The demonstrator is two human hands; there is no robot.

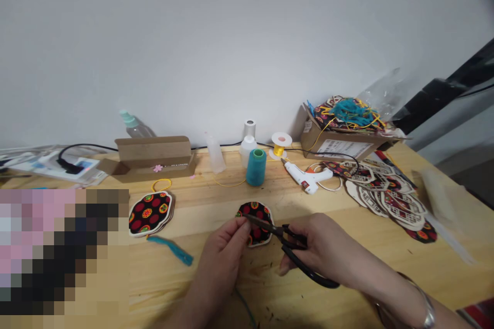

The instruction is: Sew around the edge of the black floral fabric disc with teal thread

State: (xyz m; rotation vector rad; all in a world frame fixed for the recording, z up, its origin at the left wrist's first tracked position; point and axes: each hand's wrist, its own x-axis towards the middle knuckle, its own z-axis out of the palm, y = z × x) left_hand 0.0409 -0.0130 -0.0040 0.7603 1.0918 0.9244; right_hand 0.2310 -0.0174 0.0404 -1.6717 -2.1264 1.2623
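My right hand [320, 247] grips a pair of black-handled scissors [295, 252], its blades pointing left over a dark patterned fabric piece [259, 236] with red dots and a pale border. The blade tips reach the pinched thumb and finger of my left hand [227, 247], at the left edge of that piece. What sits between those fingertips is too small to make out. A teal thread [247, 306] trails on the table below my left hand. To the left lies a stack of similar pieces [150, 213] with a yellow loop and a teal tassel [172, 249].
Behind the hands stand a teal thread cone [256, 169], a yellow cord spool [281, 144] and a white glue gun [309, 177]. An open cardboard box [154, 157] is back left. A filled carton [339, 144] stands back right, cut pieces [389, 195] before it.
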